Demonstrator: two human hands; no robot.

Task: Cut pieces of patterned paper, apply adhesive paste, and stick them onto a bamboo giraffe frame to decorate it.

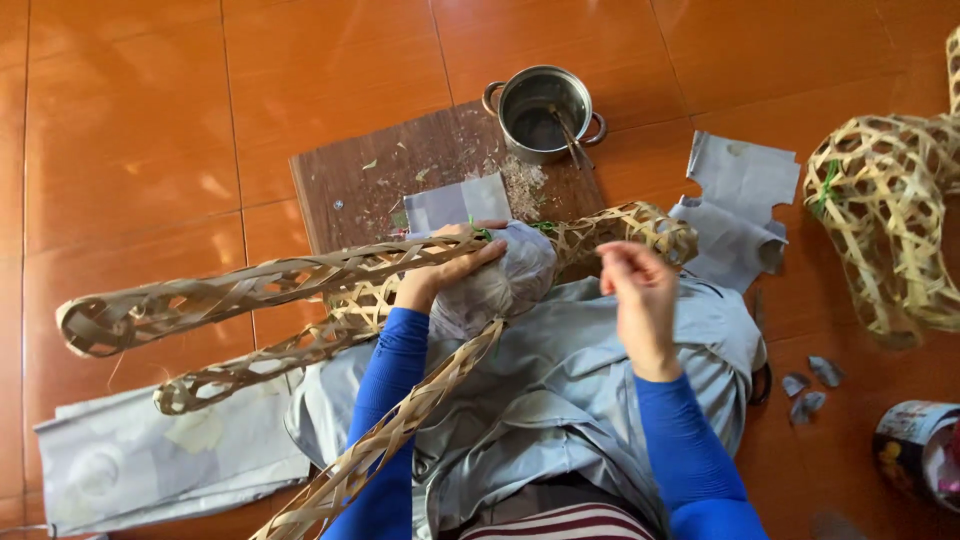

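Observation:
A woven bamboo frame [230, 290] with several long tube-like limbs lies across my lap and the floor. Its middle is covered with pale grey paper [510, 280]. My left hand [440, 270] presses on the frame beside that papered part, fingers spread over the weave. My right hand [635, 290] hovers just right of the papered part, near the frame's short right limb [640, 225]. Its fingers are pinched together; whether they hold anything is unclear. Both arms wear blue sleeves. A grey cloth [600, 370] covers my lap.
A dark wooden board [380, 180] lies ahead, with a steel pot [545, 110] holding a stick and a grey paper square [455, 205]. Grey paper sheets [740, 200] lie right, another [150, 450] left. A second woven bamboo form [890, 220] stands far right, a roll [920, 440] below.

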